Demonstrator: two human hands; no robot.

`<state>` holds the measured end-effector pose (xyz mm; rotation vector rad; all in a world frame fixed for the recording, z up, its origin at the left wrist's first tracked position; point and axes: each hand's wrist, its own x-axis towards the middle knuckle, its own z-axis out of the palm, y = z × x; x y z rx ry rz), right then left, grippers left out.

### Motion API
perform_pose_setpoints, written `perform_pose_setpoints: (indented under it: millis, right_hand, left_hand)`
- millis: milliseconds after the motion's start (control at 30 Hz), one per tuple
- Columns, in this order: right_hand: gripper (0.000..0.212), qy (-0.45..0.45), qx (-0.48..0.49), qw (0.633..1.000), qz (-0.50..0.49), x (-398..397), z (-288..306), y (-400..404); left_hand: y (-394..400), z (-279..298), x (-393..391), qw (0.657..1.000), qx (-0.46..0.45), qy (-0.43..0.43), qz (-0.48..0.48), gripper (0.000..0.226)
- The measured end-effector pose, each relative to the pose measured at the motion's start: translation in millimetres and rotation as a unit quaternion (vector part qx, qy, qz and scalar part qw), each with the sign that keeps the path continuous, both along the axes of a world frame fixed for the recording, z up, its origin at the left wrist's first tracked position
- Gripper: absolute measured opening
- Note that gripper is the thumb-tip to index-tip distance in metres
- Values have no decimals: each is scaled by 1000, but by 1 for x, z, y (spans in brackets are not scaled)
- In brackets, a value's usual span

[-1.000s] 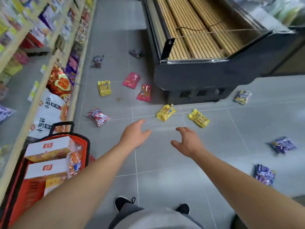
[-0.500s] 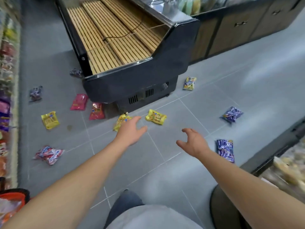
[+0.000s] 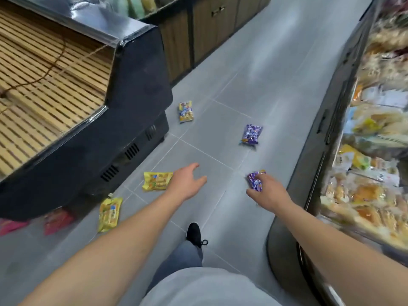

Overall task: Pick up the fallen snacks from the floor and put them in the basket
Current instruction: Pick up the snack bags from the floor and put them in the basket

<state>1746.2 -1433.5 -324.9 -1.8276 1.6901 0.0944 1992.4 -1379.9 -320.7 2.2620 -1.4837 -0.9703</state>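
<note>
Fallen snacks, on the grey tiled floor (image 3: pixel 220 89):
- Purple packet, near (image 3: pixel 254 181): right of centre, partly covered by the right hand in this view; whether it is touched or merely overlapped cannot be told.
- Purple packet, far (image 3: pixel 251 134): flat on the tile, beyond the near one and well apart from it.
- Yellow-and-blue packet (image 3: pixel 186 111): farthest of the lot, close to the corner of the dark display case.
- Yellow packet, centre (image 3: pixel 155 181): flat, just beside the foot of the case; its right end is overlapped by the left hand.
- Yellow packet, near left (image 3: pixel 109 214): lying lengthwise, near the case base.
- Red packet (image 3: pixel 57 220) and pink packet (image 3: pixel 10 225): near left, blurred, at the case's lower edge.

Hands:
- Right hand (image 3: pixel 269 193): arm outstretched, palm down, fingers loosely curved and a little apart, thumb out to the left; nothing visibly pinched.
- Left hand (image 3: pixel 187 181): arm outstretched, palm down, fingers straight and close together, thumb apart to the right; holding nothing.

Surroundings:
- Dark display case (image 3: pixel 132 85): left, with a wooden slatted bed and vent grilles low on its side.
- Wooden cabinets (image 3: pixel 207 25): far, behind the case.
- Glass-fronted counter (image 3: pixel 326 151): right, holding blurred packaged goods.
- Black shoe (image 3: pixel 193 232) and a grey trouser leg: near centre, on the floor.
</note>
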Motion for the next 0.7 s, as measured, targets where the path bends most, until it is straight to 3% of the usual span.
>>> perform_pose_setpoints:
  millis: [133, 433, 700]
  right_hand:
    - [44, 2, 9, 997, -80, -6, -1, -41]
    - [46, -26, 44, 968, -245, -38, -20, -104]
    - [44, -64, 84, 934, -342, -79, -68, -185]
  left_hand:
    - [-79, -3, 1, 996, 30, -7, -84, 62]
    - [-227, -16, -51, 970, 36, -3, -241, 60]
    - [-345, -52, -117, 949, 88, -20, -301, 60]
